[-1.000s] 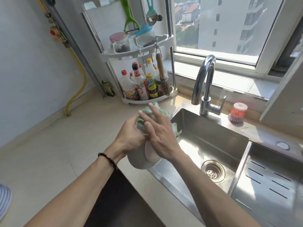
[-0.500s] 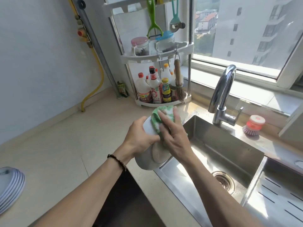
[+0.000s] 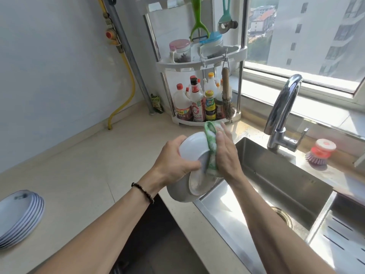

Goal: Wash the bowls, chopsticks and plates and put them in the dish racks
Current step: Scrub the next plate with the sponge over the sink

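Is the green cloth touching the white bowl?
Touching. The head view shows the right hand pressing the green cloth over the white bowl's rim.

2 tilted white bowls (image 3: 190, 153) above sink edge; stacked plates (image 3: 18, 216) on counter
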The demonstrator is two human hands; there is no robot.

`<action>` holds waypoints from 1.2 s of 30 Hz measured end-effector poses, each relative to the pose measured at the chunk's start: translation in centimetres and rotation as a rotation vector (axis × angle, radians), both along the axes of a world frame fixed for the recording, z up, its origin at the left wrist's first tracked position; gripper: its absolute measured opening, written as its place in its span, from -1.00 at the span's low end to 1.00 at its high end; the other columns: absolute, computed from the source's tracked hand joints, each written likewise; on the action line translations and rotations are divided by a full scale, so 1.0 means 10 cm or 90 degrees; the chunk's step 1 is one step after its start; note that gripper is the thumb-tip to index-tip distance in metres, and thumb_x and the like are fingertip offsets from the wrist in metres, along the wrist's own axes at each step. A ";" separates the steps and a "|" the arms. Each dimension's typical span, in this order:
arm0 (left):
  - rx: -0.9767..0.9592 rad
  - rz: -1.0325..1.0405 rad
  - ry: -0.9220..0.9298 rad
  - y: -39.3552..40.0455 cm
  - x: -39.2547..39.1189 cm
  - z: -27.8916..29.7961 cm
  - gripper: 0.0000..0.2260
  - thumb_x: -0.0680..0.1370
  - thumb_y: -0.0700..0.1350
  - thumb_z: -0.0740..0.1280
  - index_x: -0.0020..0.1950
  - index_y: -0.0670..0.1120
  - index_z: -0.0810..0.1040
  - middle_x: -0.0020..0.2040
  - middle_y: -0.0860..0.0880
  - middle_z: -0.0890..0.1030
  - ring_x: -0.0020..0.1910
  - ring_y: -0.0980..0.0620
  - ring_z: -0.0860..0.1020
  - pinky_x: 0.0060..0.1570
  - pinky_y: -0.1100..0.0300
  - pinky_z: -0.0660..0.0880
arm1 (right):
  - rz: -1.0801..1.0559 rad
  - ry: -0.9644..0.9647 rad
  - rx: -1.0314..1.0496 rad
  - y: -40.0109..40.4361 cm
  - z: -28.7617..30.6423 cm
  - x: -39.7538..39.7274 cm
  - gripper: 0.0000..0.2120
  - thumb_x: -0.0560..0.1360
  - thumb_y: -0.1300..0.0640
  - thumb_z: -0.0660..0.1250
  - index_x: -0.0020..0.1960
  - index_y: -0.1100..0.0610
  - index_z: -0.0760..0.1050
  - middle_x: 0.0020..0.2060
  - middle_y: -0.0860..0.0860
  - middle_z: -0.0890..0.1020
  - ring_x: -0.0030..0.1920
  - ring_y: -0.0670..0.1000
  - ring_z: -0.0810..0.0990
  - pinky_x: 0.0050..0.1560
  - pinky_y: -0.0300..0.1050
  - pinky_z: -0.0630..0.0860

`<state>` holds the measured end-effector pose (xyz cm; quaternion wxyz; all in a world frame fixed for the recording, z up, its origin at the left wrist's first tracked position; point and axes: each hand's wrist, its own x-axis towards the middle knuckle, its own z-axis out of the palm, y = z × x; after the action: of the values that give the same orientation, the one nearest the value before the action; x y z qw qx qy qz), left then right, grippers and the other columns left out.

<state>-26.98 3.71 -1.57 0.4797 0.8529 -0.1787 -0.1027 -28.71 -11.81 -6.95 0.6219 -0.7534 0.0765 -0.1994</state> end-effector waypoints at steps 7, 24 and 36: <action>-0.012 -0.014 -0.025 -0.03 0.05 0.08 -0.65 0.21 -0.12 0.54 -0.06 0.02 0.56 -0.14 0.01 0.65 -0.16 0.00 0.63 -0.24 0.14 0.58 | -0.026 -0.014 0.014 0.22 -0.04 -0.02 -0.55 0.61 -0.18 0.00 0.38 -0.08 0.44 0.35 -0.01 0.41 0.35 -0.01 0.40 0.41 0.04 0.35; 0.123 -0.092 -0.013 -0.03 0.13 0.04 -0.56 0.20 -0.12 0.57 0.02 0.07 0.55 -0.09 0.05 0.66 -0.10 0.01 0.64 -0.11 0.06 0.61 | 0.005 0.015 -0.150 0.13 0.05 0.07 -0.59 0.57 -0.22 0.11 0.15 -0.02 0.59 0.11 0.03 0.55 0.15 0.01 0.53 0.21 0.03 0.41; 0.124 -0.085 -0.132 -0.09 0.06 0.10 -0.60 0.31 -0.18 0.59 0.04 0.01 0.50 -0.10 0.07 0.57 -0.14 0.00 0.60 -0.26 0.19 0.57 | -0.048 0.009 0.068 0.12 -0.07 0.09 -0.56 0.60 -0.20 -0.04 0.32 -0.12 0.45 0.24 0.04 0.44 0.26 0.07 0.48 0.28 0.04 0.44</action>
<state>-26.43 2.85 -0.56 0.3661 0.8874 -0.2731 -0.0628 -27.83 -10.64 -7.67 0.6528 -0.7170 0.1198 -0.2130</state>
